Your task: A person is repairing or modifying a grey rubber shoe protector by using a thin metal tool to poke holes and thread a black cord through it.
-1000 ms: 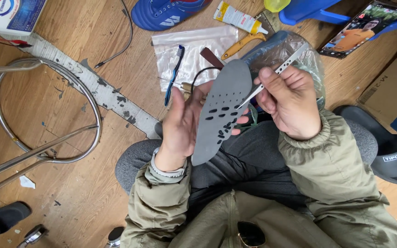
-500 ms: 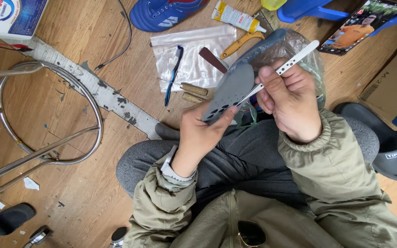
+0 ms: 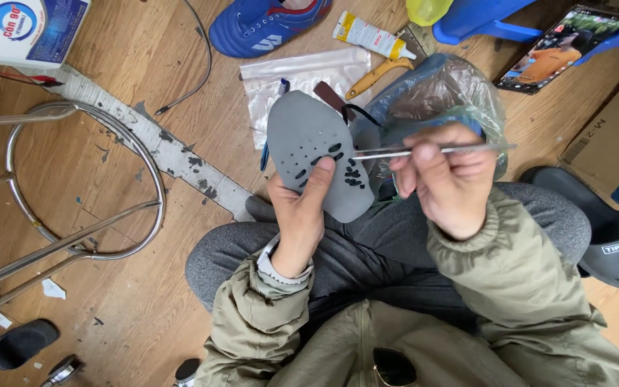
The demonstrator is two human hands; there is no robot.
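left hand (image 3: 299, 215) grips grey insole (image 3: 317, 161) | right hand (image 3: 445, 179) pinches thin tool (image 3: 431, 151) | worn wooden floor (image 3: 109, 186), cluttered

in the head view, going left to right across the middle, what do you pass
Round chrome stool frame → left hand → grey perforated shoe insole → thin metal tool → right hand → black rubber slide sandal

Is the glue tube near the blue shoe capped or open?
Capped: the yellow-and-white glue tube lies flat on the wooden floor with its white cap on, beside the blue shoe.
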